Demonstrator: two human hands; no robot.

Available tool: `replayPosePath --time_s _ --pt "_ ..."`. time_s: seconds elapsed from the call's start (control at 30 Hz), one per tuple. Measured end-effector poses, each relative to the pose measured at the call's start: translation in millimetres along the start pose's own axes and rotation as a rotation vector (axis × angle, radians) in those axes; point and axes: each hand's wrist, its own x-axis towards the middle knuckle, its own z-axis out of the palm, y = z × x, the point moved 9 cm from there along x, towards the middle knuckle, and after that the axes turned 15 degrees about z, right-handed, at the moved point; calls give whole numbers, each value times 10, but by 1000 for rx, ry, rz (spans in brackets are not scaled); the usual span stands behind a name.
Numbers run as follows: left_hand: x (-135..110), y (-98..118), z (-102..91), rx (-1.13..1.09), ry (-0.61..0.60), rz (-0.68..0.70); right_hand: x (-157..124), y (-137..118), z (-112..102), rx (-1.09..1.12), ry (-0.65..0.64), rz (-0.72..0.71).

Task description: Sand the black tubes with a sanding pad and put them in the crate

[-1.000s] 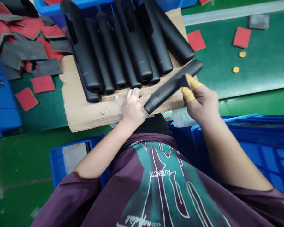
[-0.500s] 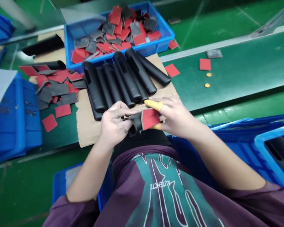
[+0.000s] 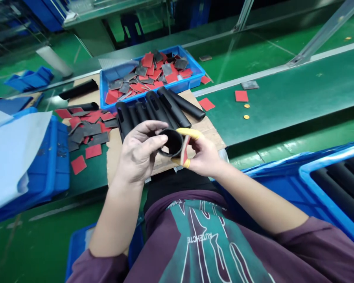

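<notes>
The left hand (image 3: 138, 153) is gripping the black tube (image 3: 174, 141) above the cardboard (image 3: 210, 125), and should be keeping it steady while the right hand (image 3: 205, 155) is pinching the red pad (image 3: 185, 151) beside its rim. The open end is facing the viewer, the long axis apparently running away, foreshortened.
</notes>
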Motion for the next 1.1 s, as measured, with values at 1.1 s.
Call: replayPosePath --time_s 1.1 --pt "-418 -1127 12 1114 -947 227 -479 1352 -558 -121 96 546"
